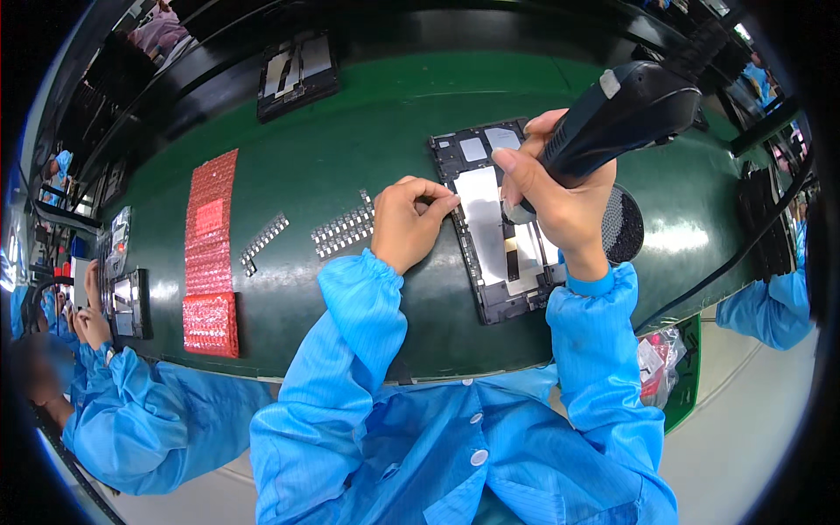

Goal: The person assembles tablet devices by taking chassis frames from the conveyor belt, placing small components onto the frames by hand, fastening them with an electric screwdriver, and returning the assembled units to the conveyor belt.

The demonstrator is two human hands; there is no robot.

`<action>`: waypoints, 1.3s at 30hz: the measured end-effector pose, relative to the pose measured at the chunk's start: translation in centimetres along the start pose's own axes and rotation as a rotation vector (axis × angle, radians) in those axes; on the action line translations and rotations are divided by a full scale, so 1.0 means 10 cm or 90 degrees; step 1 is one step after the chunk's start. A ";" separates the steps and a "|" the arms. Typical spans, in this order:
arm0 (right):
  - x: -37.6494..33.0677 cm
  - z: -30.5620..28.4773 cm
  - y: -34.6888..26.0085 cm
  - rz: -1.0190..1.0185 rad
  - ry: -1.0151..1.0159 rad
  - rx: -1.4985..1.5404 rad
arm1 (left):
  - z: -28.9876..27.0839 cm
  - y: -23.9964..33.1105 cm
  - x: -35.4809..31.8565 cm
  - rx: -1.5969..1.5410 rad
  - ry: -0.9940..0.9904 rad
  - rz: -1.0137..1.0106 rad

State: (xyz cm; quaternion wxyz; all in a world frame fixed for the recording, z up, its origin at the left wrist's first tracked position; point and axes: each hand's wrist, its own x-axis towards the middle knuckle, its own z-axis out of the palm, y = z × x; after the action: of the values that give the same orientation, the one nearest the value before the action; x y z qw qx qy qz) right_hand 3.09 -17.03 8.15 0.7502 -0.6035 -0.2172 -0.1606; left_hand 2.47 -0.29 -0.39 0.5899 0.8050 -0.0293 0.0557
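Note:
An opened tablet chassis, black-framed with silver plates inside, lies on the green table in front of me. In my right hand is a thick black electric screwdriver, tilted, with its tip end down over the chassis's middle. The tip itself is hidden behind my fingers. Thumb and fingertips of my left hand are pinched together at the chassis's left edge; whatever they grip is too small to make out. Beside that hand lie rows of small silver metal pieces, with a shorter strip further left.
Right of the chassis sits a round black dish of tiny dark parts. Red bubble wrap lies to the left, another chassis at the back. A co-worker sits at left. A black cable crosses the right side, near a green bin.

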 end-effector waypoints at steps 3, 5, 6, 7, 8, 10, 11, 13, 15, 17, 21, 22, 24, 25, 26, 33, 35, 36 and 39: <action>0.03 0.02 0.01 -0.008 -0.006 -0.007 | 0.02 -0.02 0.03 0.003 0.012 -0.003; 0.04 0.04 0.01 -0.007 -0.006 -0.005 | 0.03 -0.02 0.03 0.003 0.018 -0.004; 0.05 0.05 0.00 -0.009 -0.003 -0.002 | 0.04 0.00 0.03 0.018 0.031 0.006; 0.06 0.07 0.00 -0.011 0.001 0.001 | 0.04 0.03 0.02 0.032 0.043 0.016; 0.07 0.09 0.02 -0.010 -0.001 0.002 | 0.04 0.05 0.02 0.033 0.044 0.015; 0.09 0.16 0.05 -0.011 0.008 0.017 | 0.04 0.10 0.01 0.077 0.056 0.021; 0.10 0.20 0.07 -0.011 0.007 0.017 | 0.04 0.11 0.01 0.077 0.057 0.020; 0.13 0.27 0.10 0.017 0.001 0.017 | 0.05 0.11 0.01 0.086 0.065 0.027; 0.15 0.29 0.14 0.016 -0.009 0.011 | 0.05 0.11 0.02 0.085 0.065 0.029; 0.17 0.29 0.18 -0.003 -0.032 -0.038 | 0.05 0.09 0.01 0.083 0.067 0.030; 0.18 0.32 0.24 0.017 -0.019 -0.039 | 0.04 0.08 0.00 0.080 0.065 0.034; 0.18 0.33 0.25 0.008 -0.009 -0.030 | 0.04 0.08 0.00 0.083 0.057 0.028; 0.18 0.34 0.26 0.002 -0.004 -0.021 | 0.04 0.09 -0.02 0.098 0.061 0.042; 0.18 0.34 0.26 0.003 -0.001 -0.019 | 0.04 0.10 -0.03 0.114 0.061 0.058; 0.17 0.34 0.26 0.006 0.003 -0.017 | 0.03 0.09 -0.03 0.113 0.062 0.056; 0.20 0.20 0.31 0.025 -0.010 -0.084 | -0.01 0.10 0.00 0.093 0.027 0.051; 0.21 0.23 0.33 0.040 -0.011 -0.074 | -0.01 0.11 0.00 0.083 0.003 -0.020; 0.22 0.24 0.31 0.055 -0.006 -0.064 | -0.01 0.05 0.01 0.054 -0.018 -0.025; 0.21 0.24 0.33 0.050 -0.003 -0.069 | -0.01 0.05 0.01 -0.081 -0.023 -0.073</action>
State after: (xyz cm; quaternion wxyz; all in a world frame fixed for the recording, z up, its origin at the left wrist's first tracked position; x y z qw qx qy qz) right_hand 6.21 -13.97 6.92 0.7214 -0.6520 -0.1862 -0.1411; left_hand 2.54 -0.28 0.11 0.6412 0.7673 0.0031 0.0054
